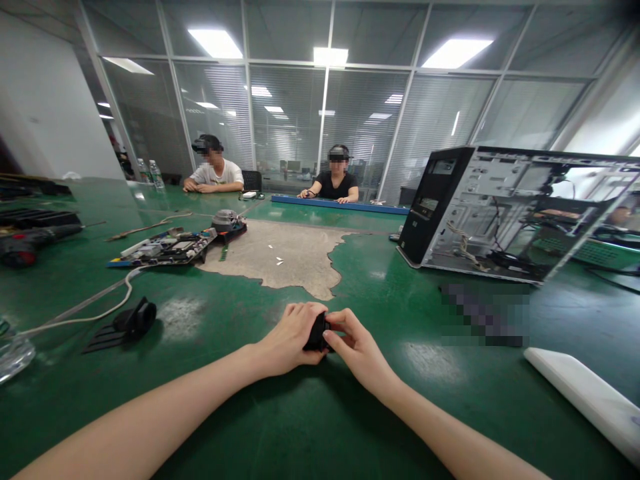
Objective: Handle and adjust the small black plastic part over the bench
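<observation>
Both hands meet at a small black object (316, 333) just above or on the green tabletop (300, 413); its kind I cannot make out. My left hand (293, 337) wraps round it from the left, fingers over its far side and thumb low at the near side. From the right, my right hand (355, 343) pinches its right edge between thumb and fingertips. Most of the object is covered by my fingers. Off to the left lies a black part with a round end and flat slats (135, 320), touched by neither hand.
An opened computer case (450, 207) stands at the right, a white block (585, 393) nearer. A circuit board (173, 247), a pale cable (127, 293) and a power drill (30, 243) lie left. A bare patch (295, 247) breaks the green surface. Two people sit across the table.
</observation>
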Demonstrator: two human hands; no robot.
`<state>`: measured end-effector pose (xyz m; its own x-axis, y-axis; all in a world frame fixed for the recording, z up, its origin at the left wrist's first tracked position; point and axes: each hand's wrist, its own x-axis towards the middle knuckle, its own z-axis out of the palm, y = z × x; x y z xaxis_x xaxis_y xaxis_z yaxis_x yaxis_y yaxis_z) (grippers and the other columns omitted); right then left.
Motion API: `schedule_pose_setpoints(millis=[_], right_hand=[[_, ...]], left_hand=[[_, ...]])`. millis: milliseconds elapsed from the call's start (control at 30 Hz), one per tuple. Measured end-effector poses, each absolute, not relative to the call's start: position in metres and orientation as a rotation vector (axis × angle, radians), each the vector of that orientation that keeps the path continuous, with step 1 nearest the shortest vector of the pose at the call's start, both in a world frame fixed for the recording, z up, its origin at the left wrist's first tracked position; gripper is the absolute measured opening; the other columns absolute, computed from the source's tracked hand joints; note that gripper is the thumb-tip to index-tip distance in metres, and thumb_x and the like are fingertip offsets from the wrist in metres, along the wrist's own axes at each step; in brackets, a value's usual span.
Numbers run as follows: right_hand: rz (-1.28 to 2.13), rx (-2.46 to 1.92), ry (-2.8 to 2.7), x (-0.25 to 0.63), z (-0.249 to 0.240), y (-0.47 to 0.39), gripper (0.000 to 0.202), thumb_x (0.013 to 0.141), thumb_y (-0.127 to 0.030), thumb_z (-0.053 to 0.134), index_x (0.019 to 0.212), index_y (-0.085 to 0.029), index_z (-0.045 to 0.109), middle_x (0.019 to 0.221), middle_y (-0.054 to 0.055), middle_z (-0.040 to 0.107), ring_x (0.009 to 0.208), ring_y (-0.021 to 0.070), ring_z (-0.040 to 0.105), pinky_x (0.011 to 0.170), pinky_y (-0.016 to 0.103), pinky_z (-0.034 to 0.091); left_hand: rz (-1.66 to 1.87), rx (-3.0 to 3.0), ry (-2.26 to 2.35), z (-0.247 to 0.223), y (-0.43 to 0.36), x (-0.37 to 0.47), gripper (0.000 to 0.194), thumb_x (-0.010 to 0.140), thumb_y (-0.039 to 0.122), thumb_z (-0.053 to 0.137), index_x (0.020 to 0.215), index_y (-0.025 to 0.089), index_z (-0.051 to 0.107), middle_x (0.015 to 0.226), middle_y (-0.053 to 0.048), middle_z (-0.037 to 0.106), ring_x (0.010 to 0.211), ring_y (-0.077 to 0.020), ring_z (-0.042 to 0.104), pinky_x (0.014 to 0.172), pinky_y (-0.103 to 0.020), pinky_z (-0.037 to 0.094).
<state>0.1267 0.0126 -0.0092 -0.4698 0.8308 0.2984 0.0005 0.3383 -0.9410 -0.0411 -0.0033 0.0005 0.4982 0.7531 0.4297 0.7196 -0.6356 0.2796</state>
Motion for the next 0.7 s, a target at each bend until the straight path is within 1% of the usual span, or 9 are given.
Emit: schedule_pose_setpoints(millis=[133,233,333,433,500,600,700], right_hand=[[1.254,-0.819,-1.776,0.1269,-0.0084,0.0127,0.021,0.078,-0.026,0.053,0.098,-0.021,0.047,0.1,0.004,0.053,0.089,0.0159,0.057,0.075,0.031,0.049],[1.256,-0.78,-1.813,0.1274,-0.0076,0.0115,0.019,0.078,-0.026,0.054,0.095,-0.021,0.047,0.097,0.003,0.054,0.092,0.0163,0.056,0.075,0.03,0.05],[1.198,-0.711,-1.806,0.1276,-0.0082,0.0106,0.016,0.077,-0.025,0.055,0.091,-0.021,0.049,0.098,0.002,0.051,0.095,0.0159,0.053,0.076,0.027,0.05],[1.18,-0.709,-1.786,0.127,-0.0093,0.0109,0.012,0.078,-0.025,0.054,0.089,-0.021,0.05,0.099,0.003,0.049,0.095,0.0159,0.054,0.072,0.026,0.051],[1.211,-0.747,-1.774,0.1266,-0.0092,0.0114,0.015,0.078,-0.025,0.054,0.092,-0.021,0.048,0.098,0.003,0.05,0.094,0.0164,0.054,0.071,0.027,0.051],[1.254,-0.815,-1.765,0.1266,-0.0079,0.0116,0.023,0.078,-0.026,0.054,0.099,-0.021,0.046,0.101,0.004,0.052,0.091,0.0165,0.056,0.073,0.03,0.051],[1.251,-0.8,-1.806,0.1275,-0.0071,0.0108,0.021,0.078,-0.026,0.054,0.098,-0.021,0.047,0.099,0.004,0.054,0.092,0.0166,0.055,0.075,0.031,0.051]], left_hand=[[0.82,2.663,1.315,0.0003,-0.003,-0.0416,0.057,0.068,0.022,0.06,0.116,0.02,0.03,0.109,-0.007,0.048,0.098,-0.024,0.045,0.085,-0.038,0.032],[0.813,2.662,1.308,0.0008,-0.0037,-0.0421,0.058,0.067,0.021,0.06,0.116,0.021,0.029,0.11,-0.006,0.048,0.098,-0.0237,0.045,0.085,-0.038,0.032],[0.813,2.662,1.307,0.0007,-0.0039,-0.0421,0.059,0.066,0.02,0.06,0.117,0.021,0.029,0.11,-0.006,0.048,0.097,-0.0233,0.045,0.085,-0.038,0.032],[0.833,2.658,1.31,-0.0003,-0.0031,-0.0415,0.058,0.067,0.022,0.06,0.117,0.021,0.029,0.109,-0.006,0.048,0.097,-0.0232,0.046,0.085,-0.038,0.032],[0.833,2.656,1.311,-0.0009,-0.0024,-0.0412,0.056,0.068,0.022,0.06,0.116,0.021,0.031,0.109,-0.006,0.049,0.097,-0.0232,0.046,0.085,-0.038,0.032],[0.83,2.657,1.313,-0.0007,-0.0022,-0.0411,0.056,0.068,0.023,0.06,0.115,0.02,0.031,0.109,-0.006,0.049,0.097,-0.0236,0.046,0.085,-0.038,0.032],[0.835,2.657,1.307,0.0002,-0.0031,-0.0416,0.056,0.068,0.022,0.059,0.116,0.021,0.03,0.11,-0.007,0.049,0.098,-0.0236,0.046,0.085,-0.038,0.032]])
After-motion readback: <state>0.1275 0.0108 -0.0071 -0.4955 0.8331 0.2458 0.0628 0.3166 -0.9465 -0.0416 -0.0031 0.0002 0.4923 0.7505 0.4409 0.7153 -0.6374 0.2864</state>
